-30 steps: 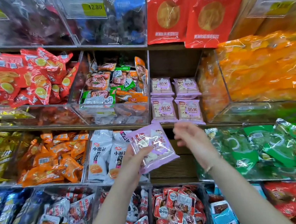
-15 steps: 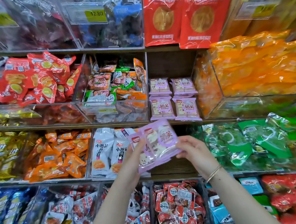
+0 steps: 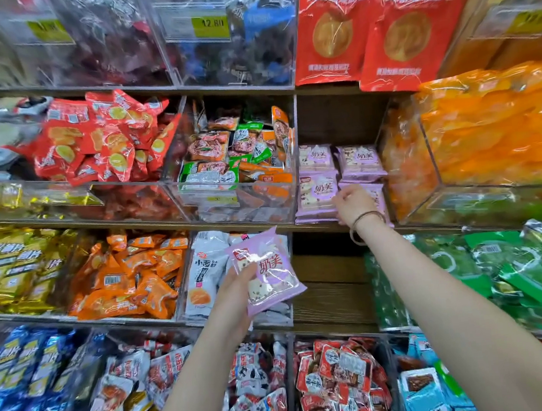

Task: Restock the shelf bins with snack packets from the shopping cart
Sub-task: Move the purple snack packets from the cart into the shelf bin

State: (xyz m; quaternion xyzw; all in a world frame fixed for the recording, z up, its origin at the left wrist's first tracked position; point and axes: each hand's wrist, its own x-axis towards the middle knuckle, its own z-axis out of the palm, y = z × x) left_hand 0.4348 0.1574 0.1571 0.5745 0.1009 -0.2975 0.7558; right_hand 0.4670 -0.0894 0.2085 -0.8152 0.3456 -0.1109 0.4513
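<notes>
- Left edge, mid-height: gold packets (image 3: 8, 266); blue packets (image 3: 19, 365) fill the bin below, blurred.
- Upper left: red packets (image 3: 99, 139) are heaped in a clear bin, with orange packets (image 3: 127, 280) one level down.
- Top centre: yellow price tag (image 3: 210, 24) on a clear bin front, reads 12.80.
- Centre: clear bin (image 3: 194, 193) of mixed green and orange packets (labels too small to read), standing on the wooden shelf (image 3: 151, 225).
- Just below it: white packets (image 3: 203, 272) stand upright in their bin.
- Centre, low: left hand (image 3: 235, 296) grips a purple packet (image 3: 266, 269), thumb across the front and fingers behind. The packet is tilted and held in the air in front of the white packets, touching no shelf.
- Right of centre, mid-height: purple stack (image 3: 317, 183) of matching packets, two columns, between the clear bin and the orange bin (image 3: 489, 132).
- Right hand (image 3: 353, 203) is up at the stack's lower right packet, back of hand to camera and fingers hidden. Can't tell if it grips or only touches. Bracelet (image 3: 363, 224) on the wrist.
- The hands are well apart, the right higher than the left.
- Upper right: two large red bags (image 3: 378, 26) stand upright.
- Right, low: green packets (image 3: 503, 264).
- Bottom centre: red-and-white packets (image 3: 341, 375).
</notes>
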